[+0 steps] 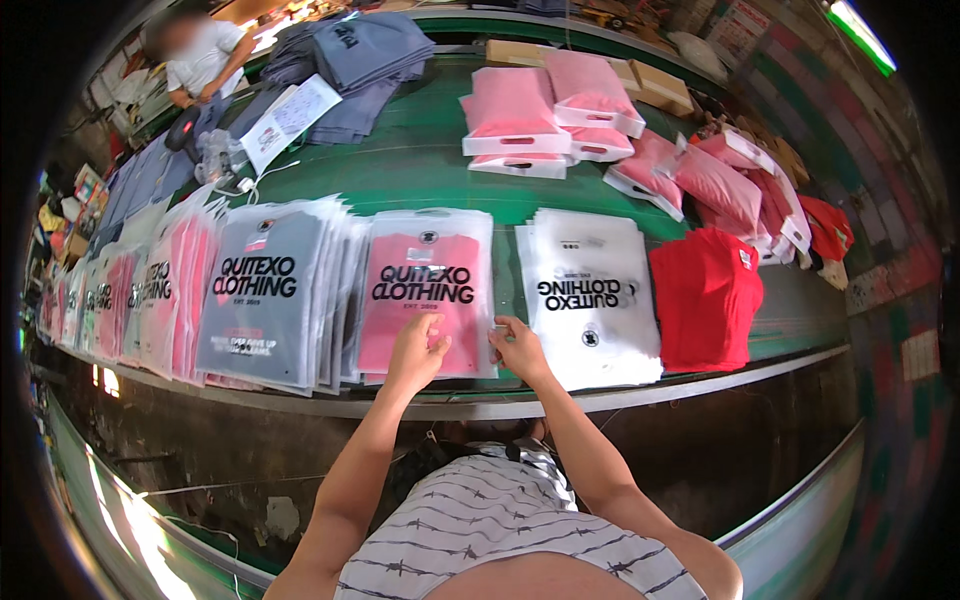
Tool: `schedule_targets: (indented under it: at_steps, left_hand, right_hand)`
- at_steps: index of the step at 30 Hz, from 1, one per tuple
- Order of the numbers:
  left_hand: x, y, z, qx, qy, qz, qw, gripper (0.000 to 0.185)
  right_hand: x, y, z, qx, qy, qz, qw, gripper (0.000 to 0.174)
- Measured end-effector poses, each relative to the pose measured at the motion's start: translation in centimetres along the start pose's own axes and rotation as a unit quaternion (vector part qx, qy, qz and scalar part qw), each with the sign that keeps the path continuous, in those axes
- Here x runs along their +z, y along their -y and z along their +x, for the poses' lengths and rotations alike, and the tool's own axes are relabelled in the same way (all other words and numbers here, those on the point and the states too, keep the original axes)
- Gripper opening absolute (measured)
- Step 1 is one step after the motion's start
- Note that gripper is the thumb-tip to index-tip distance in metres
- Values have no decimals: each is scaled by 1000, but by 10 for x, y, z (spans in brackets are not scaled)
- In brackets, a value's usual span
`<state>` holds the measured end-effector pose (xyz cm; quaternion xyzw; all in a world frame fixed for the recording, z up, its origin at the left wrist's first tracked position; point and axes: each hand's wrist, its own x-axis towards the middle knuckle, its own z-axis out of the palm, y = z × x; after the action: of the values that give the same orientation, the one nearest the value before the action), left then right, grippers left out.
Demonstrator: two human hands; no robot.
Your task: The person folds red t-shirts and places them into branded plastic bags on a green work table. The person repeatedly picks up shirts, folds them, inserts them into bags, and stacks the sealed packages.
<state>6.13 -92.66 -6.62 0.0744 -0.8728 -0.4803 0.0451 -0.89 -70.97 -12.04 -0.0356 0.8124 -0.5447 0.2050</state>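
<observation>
A pink folded garment in a clear printed plastic bag (426, 337) lies on the green table before me. My left hand (421, 346) rests over the lower part of this bag, thumb and forefinger apart. At the bag's lower right edge is my right hand (517, 346), its fingers curled near the plastic; whether they pinch it cannot be told. To the right lies a stack of printed plastic bags (589, 337), their print upside down. Beside them is a pile of folded red garments (709, 300). A stack of bagged grey garments (259, 315) stands left of the pink one.
More bagged garments (169, 300) run along the table's left side. Filled pink packs with white handles (517, 112) lie at the back right, near cardboard boxes (660, 88). Grey-blue garments (367, 56) are piled at the back. A person (206, 67) stands across the table. The table's metal edge (480, 406) is nearest me.
</observation>
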Motion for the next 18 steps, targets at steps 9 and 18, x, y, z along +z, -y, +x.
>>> schedule_targets:
  at_steps: [9,18]
  left_hand:
    - [108,-65,8,2,163,-107,981,33]
    - [227,-146,27,31,273,-131,953,32]
  right_hand:
    - [-189,-45,-86,-117,-235,-92,961,18]
    - [-356,-71,-152,-252,-421,-393,778,28]
